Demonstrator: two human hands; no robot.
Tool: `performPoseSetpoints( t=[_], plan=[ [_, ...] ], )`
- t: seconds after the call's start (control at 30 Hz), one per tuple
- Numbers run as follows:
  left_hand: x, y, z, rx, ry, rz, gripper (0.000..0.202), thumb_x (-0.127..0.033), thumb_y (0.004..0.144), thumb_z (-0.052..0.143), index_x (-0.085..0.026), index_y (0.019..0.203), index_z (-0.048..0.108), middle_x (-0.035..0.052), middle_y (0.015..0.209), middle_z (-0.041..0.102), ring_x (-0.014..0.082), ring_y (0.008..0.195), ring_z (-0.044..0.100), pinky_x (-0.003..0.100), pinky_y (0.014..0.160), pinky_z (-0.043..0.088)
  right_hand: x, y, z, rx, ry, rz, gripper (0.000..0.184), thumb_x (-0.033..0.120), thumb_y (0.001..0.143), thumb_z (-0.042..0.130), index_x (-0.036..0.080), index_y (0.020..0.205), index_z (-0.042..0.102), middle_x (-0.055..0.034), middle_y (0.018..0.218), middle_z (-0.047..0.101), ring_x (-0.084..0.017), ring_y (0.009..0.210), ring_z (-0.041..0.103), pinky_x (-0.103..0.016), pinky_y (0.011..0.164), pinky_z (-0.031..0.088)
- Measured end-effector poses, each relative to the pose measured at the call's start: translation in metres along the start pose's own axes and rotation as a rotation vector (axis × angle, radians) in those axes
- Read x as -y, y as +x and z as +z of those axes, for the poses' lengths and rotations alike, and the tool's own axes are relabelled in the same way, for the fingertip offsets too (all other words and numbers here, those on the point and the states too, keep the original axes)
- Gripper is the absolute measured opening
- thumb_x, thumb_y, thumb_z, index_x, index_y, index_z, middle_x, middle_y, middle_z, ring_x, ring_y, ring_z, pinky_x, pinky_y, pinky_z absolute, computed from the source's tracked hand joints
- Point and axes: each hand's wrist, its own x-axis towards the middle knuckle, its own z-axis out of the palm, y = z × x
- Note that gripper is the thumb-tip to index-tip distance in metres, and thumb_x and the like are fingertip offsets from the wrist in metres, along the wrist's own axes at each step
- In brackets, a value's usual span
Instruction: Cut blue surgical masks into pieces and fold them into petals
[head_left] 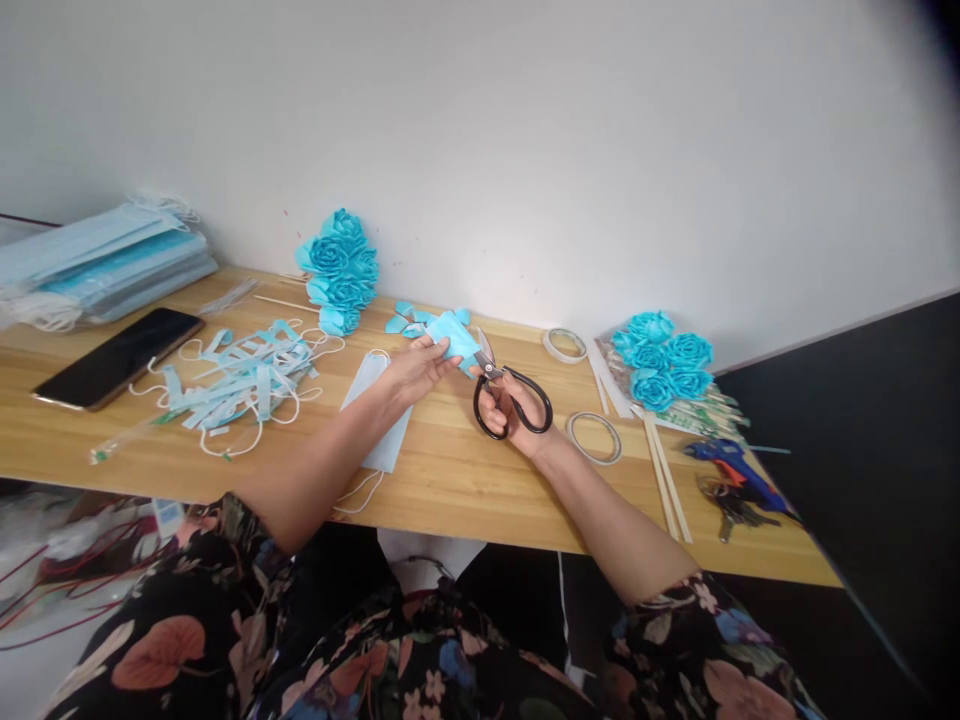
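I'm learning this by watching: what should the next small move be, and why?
Probably a small squeeze of the black-handled metal scissors: the right hand grips them, they look open at the edge of the thin, flat, bright-blue sheet, and the left hand pinches that sheet.

Left grip [421,372] holds blue fabric [454,338] — right grip [517,418] holds black-handled scissors [490,370].
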Motion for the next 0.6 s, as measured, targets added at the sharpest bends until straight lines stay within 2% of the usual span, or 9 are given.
performPoseSetpoints(
  t=[0.2, 0.37, 0.6],
  plan=[
    [0.0006, 0.0024, -0.0011, 0.010, -0.007, -0.032, 0.006, -0.007, 0.087, 0.068, -0.012, 0.087, 0.069, 0.0005, 0.080, 0.073, 0.0086, 0.068, 0.068, 0.020, 0.067, 0.057, 0.0013, -0.0013, 0.0016, -0.021, -0.025, 0.007, 0.046, 0.057, 0.077, 0.073, 0.019, 0.100, 0.063, 0.0077, 0.059, 0.050, -0.004, 0.040, 0.035, -0.020, 0.039, 0.029],
    [0.0014, 0.0037, -0.0027, 0.066, 0.052, -0.007, 0.016, -0.001, 0.081, 0.072, -0.012, 0.093, 0.070, -0.0003, 0.077, 0.073, 0.0080, 0.065, 0.067, 0.018, 0.063, 0.056, -0.0008, -0.0011, 0.0028, -0.013, -0.051, -0.014, 0.047, 0.057, 0.078, 0.072, 0.018, 0.102, 0.064, 0.0080, 0.059, 0.051, -0.003, 0.039, 0.034, -0.019, 0.038, 0.028],
    [0.0024, 0.0068, -0.0061, 0.080, 0.065, 0.029, 0.012, -0.002, 0.079, 0.073, -0.012, 0.085, 0.069, -0.0011, 0.075, 0.073, 0.0067, 0.063, 0.066, 0.015, 0.060, 0.054, -0.0041, -0.0001, 0.0040, -0.045, -0.072, -0.025, 0.049, 0.057, 0.075, 0.075, 0.017, 0.103, 0.066, 0.0084, 0.058, 0.050, -0.002, 0.037, 0.032, -0.018, 0.036, 0.026]
  ],
)
